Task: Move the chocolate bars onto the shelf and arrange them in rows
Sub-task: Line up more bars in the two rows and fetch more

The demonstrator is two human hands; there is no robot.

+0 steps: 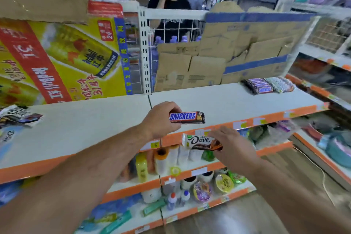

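My left hand grips one end of a Snickers bar just above the front of the white top shelf. Lower and to the right, my right hand holds a Dove bar in front of the shelf's orange edge. At the shelf's far right lies a row of Snickers bars with silvery-purple bars beside them. More Dove bars lie in a loose pile at the shelf's left end.
Flattened cardboard and a Red Bull carton panel stand behind the shelf. Lower shelves hold bottles, rolls and packets. A person in black stands behind the wire back panel. Another rack is at the right.
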